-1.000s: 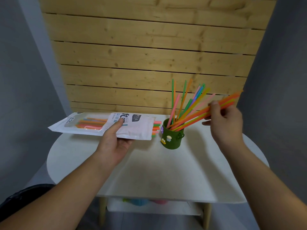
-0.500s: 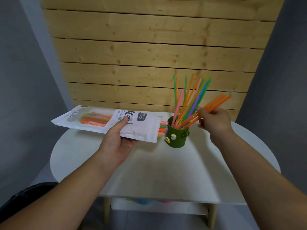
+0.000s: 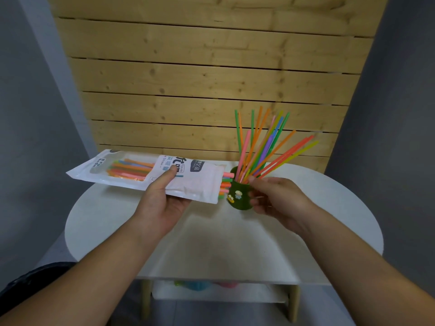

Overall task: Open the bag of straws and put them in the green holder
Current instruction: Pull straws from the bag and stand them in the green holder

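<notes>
left of the green holder [image 3: 240, 196], a white bag [image 3: 200, 182] is held off the table, lying roughly level, its sealed end farthest from the holder and its open mouth just beside the holder's rim. through the bag's clear window, packed straws [image 3: 128, 170] in pink, orange and green show, lying lengthwise. the left hand [image 3: 162, 203] grips the bag on the holder's side of that window, thumb pressed flat on the printed label on top, fingers hidden beneath. from the bag's mouth a few straw ends [image 3: 227, 178], pink, orange and green, poke out toward the holder's left side; whether they touch it cannot be told. the holder itself stands upright on the white table [image 3: 211, 243], a small dark green cup with little cartoon figures on its front. out of it rises a fan of straws [image 3: 266, 149]: green, orange, pink and blue ones near upright, and a group of orange and yellow ones leaning far over to the holder's right. the right hand [image 3: 280, 198] sits just right of the holder, fingers curled, the index fingertip up by the rim where the leaning straws go in; whether it pinches those straws or only touches them cannot be told. behind the holder stands a panel of pale wooden slats [image 3: 200, 78], and below the holder a lower shelf [image 3: 235, 295] carries blurred coloured things [image 3: 195, 284].
</notes>
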`<move>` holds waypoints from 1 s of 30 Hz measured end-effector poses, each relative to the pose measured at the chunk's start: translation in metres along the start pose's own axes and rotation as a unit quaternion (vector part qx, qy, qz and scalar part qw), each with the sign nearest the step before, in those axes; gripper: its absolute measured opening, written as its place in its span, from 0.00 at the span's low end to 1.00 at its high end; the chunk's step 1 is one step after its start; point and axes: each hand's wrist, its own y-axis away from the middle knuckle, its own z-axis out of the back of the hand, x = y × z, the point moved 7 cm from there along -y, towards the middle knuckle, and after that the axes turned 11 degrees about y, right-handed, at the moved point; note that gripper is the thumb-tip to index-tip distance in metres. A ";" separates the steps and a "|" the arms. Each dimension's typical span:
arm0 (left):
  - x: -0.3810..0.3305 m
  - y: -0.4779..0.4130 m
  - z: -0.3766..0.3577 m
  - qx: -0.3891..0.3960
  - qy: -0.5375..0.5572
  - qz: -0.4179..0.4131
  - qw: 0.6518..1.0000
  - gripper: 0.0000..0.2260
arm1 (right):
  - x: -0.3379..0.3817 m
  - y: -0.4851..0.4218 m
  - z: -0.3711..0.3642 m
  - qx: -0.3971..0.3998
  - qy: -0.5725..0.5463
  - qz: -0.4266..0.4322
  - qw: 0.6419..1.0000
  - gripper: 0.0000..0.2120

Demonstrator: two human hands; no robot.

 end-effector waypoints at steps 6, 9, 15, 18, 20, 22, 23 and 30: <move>0.004 0.004 -0.006 0.017 -0.013 0.002 1.000 0.09 | 0.015 0.006 -0.035 0.070 -0.100 0.043 0.992 0.06; 0.004 0.005 -0.008 0.024 -0.024 0.003 0.999 0.11 | 0.013 0.003 -0.038 0.059 -0.093 0.024 0.994 0.03; 0.001 0.004 -0.006 0.027 -0.031 0.001 0.999 0.12 | 0.013 0.000 -0.035 0.045 -0.117 0.016 0.992 0.02; -0.001 0.003 -0.005 0.022 -0.027 -0.003 0.999 0.11 | 0.013 0.001 -0.027 0.028 -0.112 0.012 0.993 0.02; -0.002 0.004 -0.005 0.019 -0.021 -0.004 1.000 0.10 | 0.015 0.002 -0.019 0.011 -0.097 0.022 0.995 0.02; -0.002 0.004 -0.005 0.020 -0.014 -0.002 1.000 0.08 | 0.018 0.002 -0.011 -0.006 -0.102 0.039 0.994 0.02; -0.003 0.004 -0.004 0.020 -0.010 -0.001 1.000 0.07 | 0.020 0.002 -0.008 -0.014 -0.106 0.048 0.993 0.03; -0.001 0.005 -0.003 0.005 0.003 0.003 1.000 0.08 | 0.021 0.004 -0.011 0.009 -0.130 0.056 0.990 0.03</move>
